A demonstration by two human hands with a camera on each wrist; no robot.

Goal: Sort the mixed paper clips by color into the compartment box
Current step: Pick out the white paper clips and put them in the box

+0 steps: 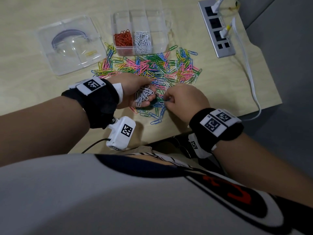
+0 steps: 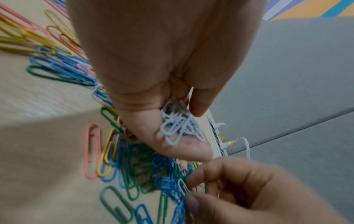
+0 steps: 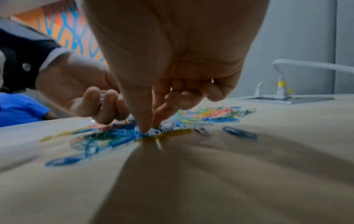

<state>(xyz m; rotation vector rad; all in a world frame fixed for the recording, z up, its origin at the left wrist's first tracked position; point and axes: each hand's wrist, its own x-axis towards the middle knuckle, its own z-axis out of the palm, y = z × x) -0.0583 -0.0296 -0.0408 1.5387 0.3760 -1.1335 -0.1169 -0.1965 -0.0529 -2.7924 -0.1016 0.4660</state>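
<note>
A pile of mixed paper clips (image 1: 157,68) in blue, green, pink, yellow and white lies on the table. Behind it stands the clear compartment box (image 1: 157,31), with red clips (image 1: 122,39) in one front cell and white clips (image 1: 142,41) in the cell beside it. My left hand (image 1: 135,92) is cupped palm-up at the pile's near edge and holds a bunch of white clips (image 2: 180,127). Just to its right, my right hand (image 1: 169,100) reaches down into the pile, its thumb and forefinger pinching a white clip (image 2: 182,186).
A clear plastic lid (image 1: 71,44) lies left of the box. A grey power strip (image 1: 216,28) with white plugs and a cable (image 1: 250,82) runs along the right side. The table's front edge is close behind my wrists. A white wrist device (image 1: 121,133) hangs near that edge.
</note>
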